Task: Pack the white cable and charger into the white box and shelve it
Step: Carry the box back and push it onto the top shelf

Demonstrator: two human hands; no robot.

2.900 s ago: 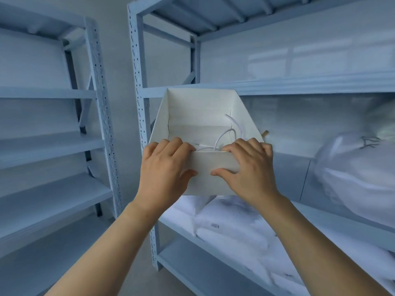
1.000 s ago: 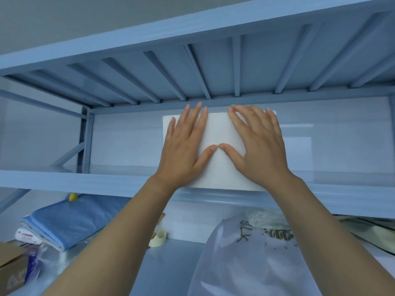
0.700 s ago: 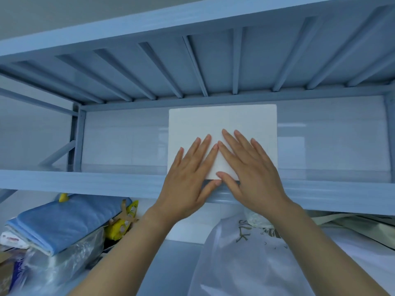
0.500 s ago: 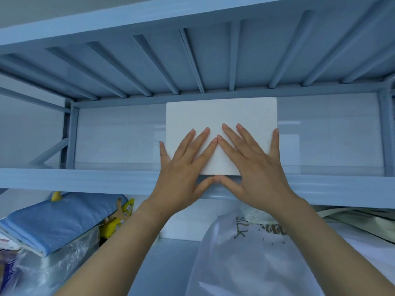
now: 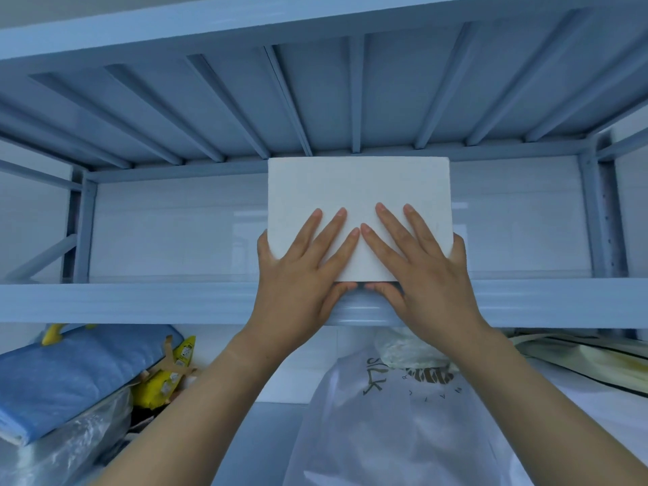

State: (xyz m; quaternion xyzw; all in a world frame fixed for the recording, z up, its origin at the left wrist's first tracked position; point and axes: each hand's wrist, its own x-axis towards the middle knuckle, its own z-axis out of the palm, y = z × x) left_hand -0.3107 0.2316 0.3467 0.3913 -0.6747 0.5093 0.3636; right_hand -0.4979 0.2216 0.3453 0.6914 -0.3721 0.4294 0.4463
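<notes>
A pale blue metal shelf [image 5: 140,303] carries a white box [image 5: 357,191] standing at its front edge. The lower shelf [image 5: 266,436] below holds folded blue fabric [image 5: 70,380], a yellow packet [image 5: 168,377] and a clear printed bag [image 5: 403,422].

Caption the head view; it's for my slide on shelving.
Both hands, left hand and right hand, press the white box onto the blue shelf.

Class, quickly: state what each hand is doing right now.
Left hand: open, fingers spread flat on the white box.
Right hand: open, flat on the same box.
</notes>
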